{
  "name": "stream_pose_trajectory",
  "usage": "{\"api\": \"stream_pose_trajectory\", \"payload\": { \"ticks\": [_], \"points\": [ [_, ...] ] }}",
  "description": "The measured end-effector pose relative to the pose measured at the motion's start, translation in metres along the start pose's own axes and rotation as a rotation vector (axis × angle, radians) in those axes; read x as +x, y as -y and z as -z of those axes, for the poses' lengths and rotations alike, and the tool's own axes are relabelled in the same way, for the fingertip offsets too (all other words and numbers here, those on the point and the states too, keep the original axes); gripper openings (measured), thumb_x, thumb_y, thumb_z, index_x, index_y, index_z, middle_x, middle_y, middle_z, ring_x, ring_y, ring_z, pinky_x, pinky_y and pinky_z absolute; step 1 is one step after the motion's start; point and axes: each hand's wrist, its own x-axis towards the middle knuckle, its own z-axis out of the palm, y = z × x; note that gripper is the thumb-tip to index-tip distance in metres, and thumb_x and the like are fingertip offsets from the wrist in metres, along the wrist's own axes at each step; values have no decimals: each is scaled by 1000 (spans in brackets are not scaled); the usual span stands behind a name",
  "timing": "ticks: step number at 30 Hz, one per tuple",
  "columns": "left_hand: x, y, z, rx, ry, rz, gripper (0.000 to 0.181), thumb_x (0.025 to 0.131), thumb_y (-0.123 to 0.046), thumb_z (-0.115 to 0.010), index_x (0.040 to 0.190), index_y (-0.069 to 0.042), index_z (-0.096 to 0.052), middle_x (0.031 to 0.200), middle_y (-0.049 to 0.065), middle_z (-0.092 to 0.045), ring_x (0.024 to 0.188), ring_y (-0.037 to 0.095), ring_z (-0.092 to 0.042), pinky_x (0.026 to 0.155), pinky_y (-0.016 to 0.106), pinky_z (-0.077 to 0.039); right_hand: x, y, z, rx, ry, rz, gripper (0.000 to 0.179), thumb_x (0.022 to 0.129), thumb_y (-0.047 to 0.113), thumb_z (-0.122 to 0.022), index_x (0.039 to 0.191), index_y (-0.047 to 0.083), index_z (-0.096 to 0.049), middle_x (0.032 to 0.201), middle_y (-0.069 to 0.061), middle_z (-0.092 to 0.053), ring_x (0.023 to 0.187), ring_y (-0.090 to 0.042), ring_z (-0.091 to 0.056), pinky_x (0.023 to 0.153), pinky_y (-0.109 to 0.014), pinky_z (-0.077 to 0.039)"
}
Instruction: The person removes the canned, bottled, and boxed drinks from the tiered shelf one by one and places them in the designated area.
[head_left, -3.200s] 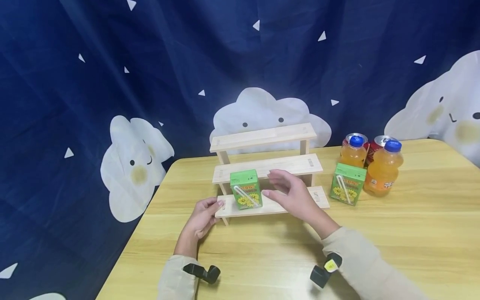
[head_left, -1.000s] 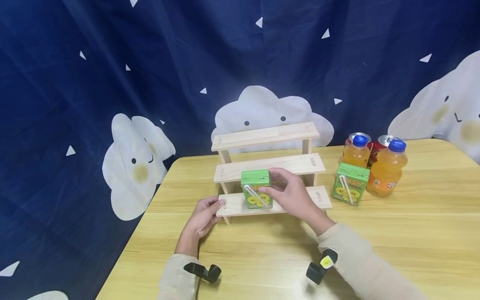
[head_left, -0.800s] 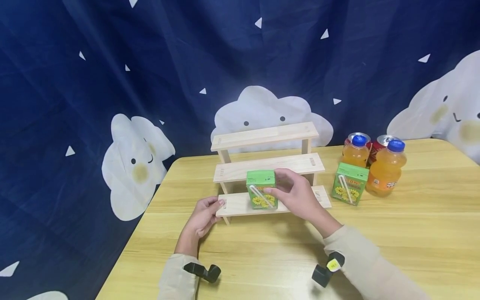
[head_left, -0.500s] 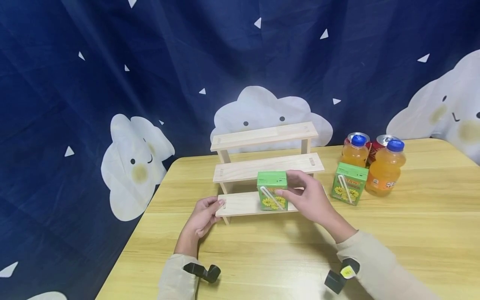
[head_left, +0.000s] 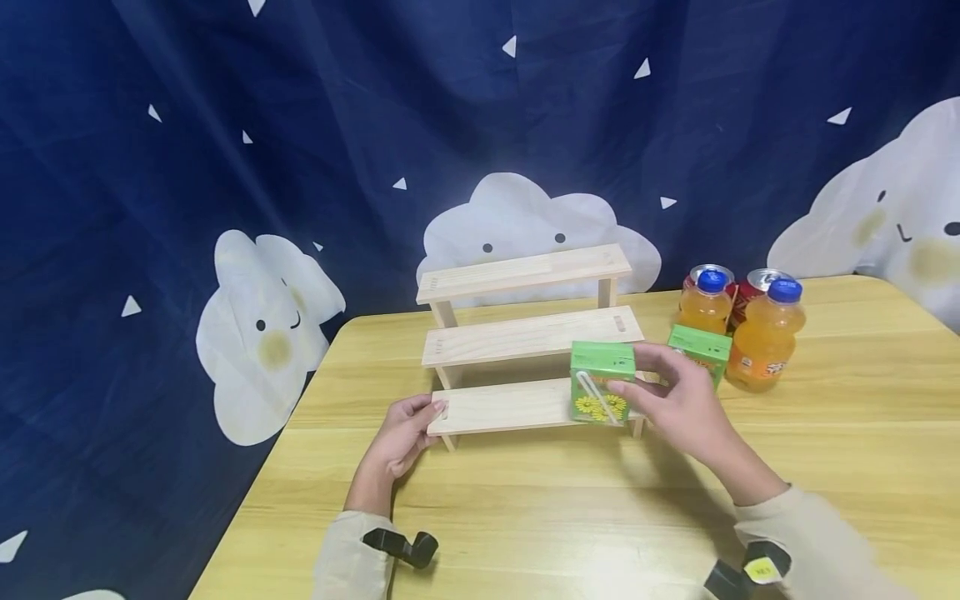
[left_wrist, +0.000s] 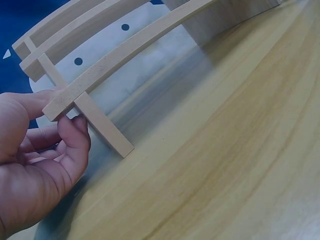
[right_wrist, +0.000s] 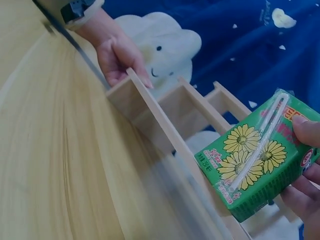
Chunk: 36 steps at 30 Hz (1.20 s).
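My right hand (head_left: pixel 686 404) grips a green drink carton (head_left: pixel 602 383) at the right end of the lowest step of a wooden three-step rack (head_left: pixel 502 408). In the right wrist view the carton (right_wrist: pixel 257 155) shows yellow flowers and a wrapped white straw, with my thumb on its front. My left hand (head_left: pixel 405 437) pinches the left end of that lowest step. The left wrist view shows thumb and fingers of the left hand (left_wrist: pixel 45 155) above and below the board's end. A second green carton (head_left: pixel 701 346) stands behind my right hand, partly hidden by it.
Two orange drink bottles (head_left: pixel 767 337) with blue caps stand on the table (head_left: pixel 525 517) right of the rack. Two red cans (head_left: pixel 761 283) are behind them. A dark blue curtain (head_left: pixel 360 100) with white clouds hangs behind the table.
My right hand, at first beside the carton near the step's left end, has taken hold of it and moved it right along the lowest step. My left hand stays at the rack's left end.
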Motion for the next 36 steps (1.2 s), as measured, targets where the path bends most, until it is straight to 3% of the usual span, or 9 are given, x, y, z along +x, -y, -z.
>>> {"api": "stream_pose_trajectory", "payload": {
  "ticks": [4, 11, 19, 26, 36],
  "points": [
    [0, 0, 0, 5, 4, -3, 40, 96, -8, -53, 123, 19, -41, 89, 6, -63, 76, 14, -67, 69, 24, -57, -6, -4, 18, -61, -26, 22, 46, 81, 15, -75, 122, 3, -57, 108, -11, -65, 93, 5, -59, 77, -12, -51],
    [-2, -1, 1, 7, -13, 0, 39, 95, -8, -53, 124, 17, -43, 89, 7, -64, 77, 15, -67, 70, 26, -57, -15, -12, 46, -71, -45, 58, 45, 77, 3, -76, 118, -3, -57, 99, 14, -62, 89, 3, -60, 74, -11, -52],
    [-3, -1, 1, 4, 3, 0, 42, 96, -8, -53, 125, 19, -40, 91, 6, -64, 79, 15, -67, 72, 26, -57, -19, -14, 76, -134, -3, 47, 43, 80, 6, -74, 118, -3, -55, 102, 15, -61, 91, 6, -60, 76, -7, -49],
    [-3, -2, -1, 1, 7, 5, 44, 95, -8, -53, 126, 20, -39, 91, 6, -63, 78, 14, -67, 72, 25, -57, -20, -24, 98, -104, 64, 41, 43, 81, 0, -71, 120, 1, -54, 105, 19, -61, 93, 7, -61, 71, -12, -53],
    [-1, 0, -1, 14, -1, -14, 40, 95, -8, -53, 123, 18, -42, 91, 7, -63, 78, 15, -67, 71, 26, -57, -23, -43, 137, -116, 33, 25, 42, 80, -8, -68, 118, 6, -57, 103, 20, -64, 93, 9, -60, 70, -9, -51]
  ]
}}
